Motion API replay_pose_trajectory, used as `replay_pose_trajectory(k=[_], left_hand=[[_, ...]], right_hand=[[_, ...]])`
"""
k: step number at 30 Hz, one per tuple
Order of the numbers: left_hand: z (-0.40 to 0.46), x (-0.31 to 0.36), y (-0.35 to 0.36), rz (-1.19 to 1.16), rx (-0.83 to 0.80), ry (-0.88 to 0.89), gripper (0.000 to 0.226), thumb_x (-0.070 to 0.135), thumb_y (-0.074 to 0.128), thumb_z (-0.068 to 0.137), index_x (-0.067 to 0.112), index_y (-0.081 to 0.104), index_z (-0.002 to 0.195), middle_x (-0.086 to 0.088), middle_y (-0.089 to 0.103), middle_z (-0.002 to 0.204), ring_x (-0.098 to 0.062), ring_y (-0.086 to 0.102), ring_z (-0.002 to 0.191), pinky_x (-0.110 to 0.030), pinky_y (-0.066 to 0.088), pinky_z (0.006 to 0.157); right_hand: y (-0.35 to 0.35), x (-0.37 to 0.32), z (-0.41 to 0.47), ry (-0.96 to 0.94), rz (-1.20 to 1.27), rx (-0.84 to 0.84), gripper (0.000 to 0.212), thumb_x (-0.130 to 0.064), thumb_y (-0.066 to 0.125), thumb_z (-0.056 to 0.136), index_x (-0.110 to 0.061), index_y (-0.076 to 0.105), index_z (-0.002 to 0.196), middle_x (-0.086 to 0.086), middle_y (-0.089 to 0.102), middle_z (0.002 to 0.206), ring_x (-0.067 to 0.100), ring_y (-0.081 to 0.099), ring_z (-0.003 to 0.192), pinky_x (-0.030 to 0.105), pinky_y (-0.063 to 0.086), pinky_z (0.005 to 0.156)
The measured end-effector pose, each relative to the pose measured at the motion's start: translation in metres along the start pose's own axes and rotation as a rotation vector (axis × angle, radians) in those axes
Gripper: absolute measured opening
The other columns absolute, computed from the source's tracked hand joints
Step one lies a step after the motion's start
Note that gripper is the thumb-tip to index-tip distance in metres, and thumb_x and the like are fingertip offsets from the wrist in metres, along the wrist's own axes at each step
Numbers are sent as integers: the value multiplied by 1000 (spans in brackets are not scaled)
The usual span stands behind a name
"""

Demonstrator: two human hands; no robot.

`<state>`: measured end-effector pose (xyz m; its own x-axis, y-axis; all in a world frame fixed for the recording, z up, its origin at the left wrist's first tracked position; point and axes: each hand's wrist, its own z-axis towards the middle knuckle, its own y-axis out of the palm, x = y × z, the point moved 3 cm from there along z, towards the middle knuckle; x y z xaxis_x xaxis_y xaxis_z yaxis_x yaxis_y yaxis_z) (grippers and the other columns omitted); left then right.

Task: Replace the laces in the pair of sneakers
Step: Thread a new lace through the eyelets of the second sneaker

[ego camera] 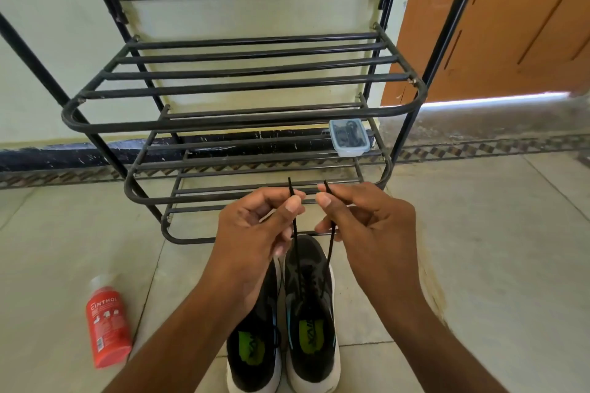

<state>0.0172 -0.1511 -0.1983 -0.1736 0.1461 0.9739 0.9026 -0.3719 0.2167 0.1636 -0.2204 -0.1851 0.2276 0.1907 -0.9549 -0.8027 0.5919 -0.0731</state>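
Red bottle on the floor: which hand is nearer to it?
Left. The left hand is up and to the right of the red bottle, pinching one black lace end; the right hand is farther right, beyond the sneakers.

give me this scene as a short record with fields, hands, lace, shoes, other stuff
left hand: pinching one end of the lace, raised
right hand: pinching the other end, level with the left
lace: black, both strands run down into the right shoe
left shoe: beside the right shoe, toes toward the rack
box: clear, on the rack's middle shelf, dark items inside
bottle: red, lying on the floor left of the shoes
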Motion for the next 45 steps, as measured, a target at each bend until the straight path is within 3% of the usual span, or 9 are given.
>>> replay_pose_trajectory(k=[8, 19, 45], left_hand=[[2, 7, -3, -6, -37, 17, 18, 20, 74, 84, 14, 80, 100, -12, 62, 85, -13, 45, 60, -25, 35, 49], [-3, 10, 0, -78, 5, -43, 12, 25, 76, 79, 17, 80, 87, -12, 65, 90, -13, 49, 62, -22, 37, 47], [-3, 12, -4, -36, -6, -115, 30, 26, 79, 72, 9, 82, 97, -9, 62, 87, -10, 45, 64, -22, 36, 49]], right_hand=[[4, -6, 3, -61, -71, 48, 13, -23, 78, 87, -32, 78, 96, -13, 73, 86, 6, 69, 90, 15, 53, 67], [2, -12, 5, -79, -45, 94, 20, -23, 85, 78, -28, 76, 95, -20, 75, 80, 4, 74, 80, 15, 56, 70], [0, -15, 5, -92, -28, 84, 20, -28, 84, 75, -28, 75, 93, -25, 74, 79, 1, 73, 78, 12, 55, 69]])
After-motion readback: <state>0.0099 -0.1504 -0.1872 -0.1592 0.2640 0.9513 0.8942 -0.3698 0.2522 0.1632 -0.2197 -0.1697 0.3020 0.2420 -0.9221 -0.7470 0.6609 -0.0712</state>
